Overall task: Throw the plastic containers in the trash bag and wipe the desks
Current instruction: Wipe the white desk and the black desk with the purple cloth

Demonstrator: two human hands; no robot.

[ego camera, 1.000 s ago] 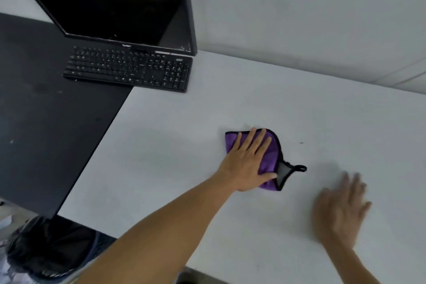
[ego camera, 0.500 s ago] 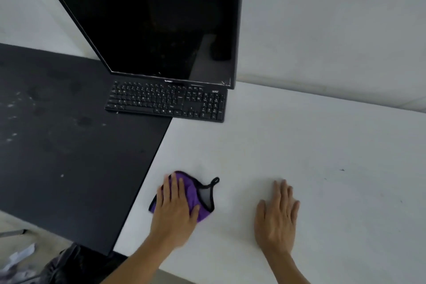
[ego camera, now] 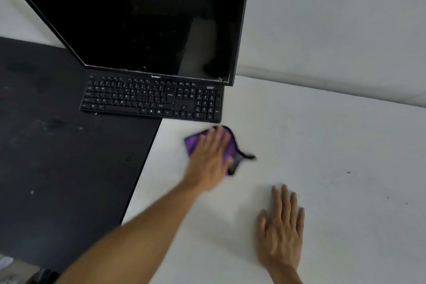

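Left hand flat, fingers spread, pressing purple cloth on white desk just below keyboard. Right hand flat, open, empty. Risk: knocking keyboard; skipping black desk.

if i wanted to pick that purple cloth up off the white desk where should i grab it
Probably by the black loop trailing from the purple cloth on its right side, coming in from the right. It lies clear of the left hand, which presses flat on the rest of the cloth, and it gives fingers something to hook.
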